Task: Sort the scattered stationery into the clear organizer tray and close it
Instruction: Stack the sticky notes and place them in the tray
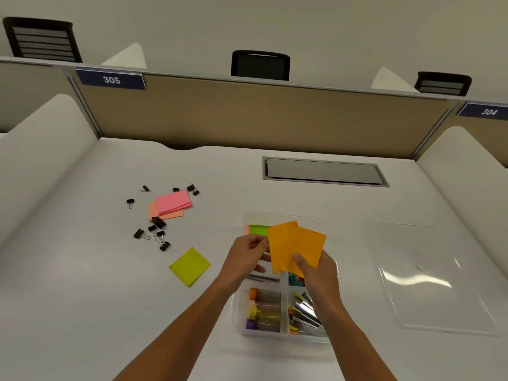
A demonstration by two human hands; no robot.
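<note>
Over the clear organizer tray [286, 217] both my hands hold orange sticky notes [295, 247], fanned into two pads. My left hand [248, 255] pinches the left pad's edge. My right hand [316, 268] grips the right pad from below, thumb on top. In the tray lie a green pad [258, 229], capped highlighters [264, 310] and several small colourful items [303, 314]. On the desk to the left lie a yellow pad [189, 266], a pink pad [173, 202] on a peach pad [167, 214], and several black binder clips [158, 222].
The tray's clear lid [428, 276] lies flat on the desk to the right of the tray. A grey cable hatch [324, 171] is set in the desk behind it. Tan partition panels and white side dividers enclose the white desk [82, 298].
</note>
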